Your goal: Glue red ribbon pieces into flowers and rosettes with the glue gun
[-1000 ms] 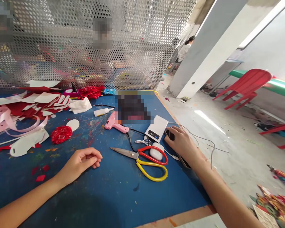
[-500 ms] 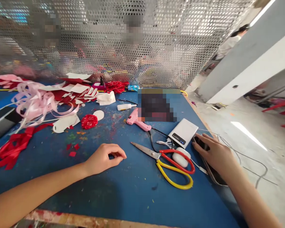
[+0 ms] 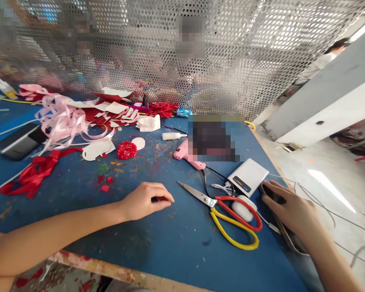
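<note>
My left hand (image 3: 149, 200) rests on the blue tabletop with its fingers curled in towards the thumb, and nothing shows between them. At the right edge of the table, my right hand (image 3: 292, 207) lies over a dark smartphone (image 3: 287, 237), thumb on one side and fingers across its upper end, covering much of it. Between the hands lie large scissors (image 3: 211, 200) with one red and one yellow handle. Their blades point left, towards my left hand. A white power bank (image 3: 248, 176) and a rounded white object (image 3: 243, 209) partly under the red handle sit beside my right hand.
A pink glue gun (image 3: 188, 156) lies by a blurred-out dark patch. Further left are a red rosette (image 3: 127, 150), pink ribbon (image 3: 63, 117), red ribbon (image 3: 36, 174) and a black device (image 3: 18, 142). A perforated metal screen (image 3: 158, 61) stands behind. Cables hang past the right edge.
The view has turned slightly left, so the table's things appear further right. Both hands keep the same pose and place on the table.
</note>
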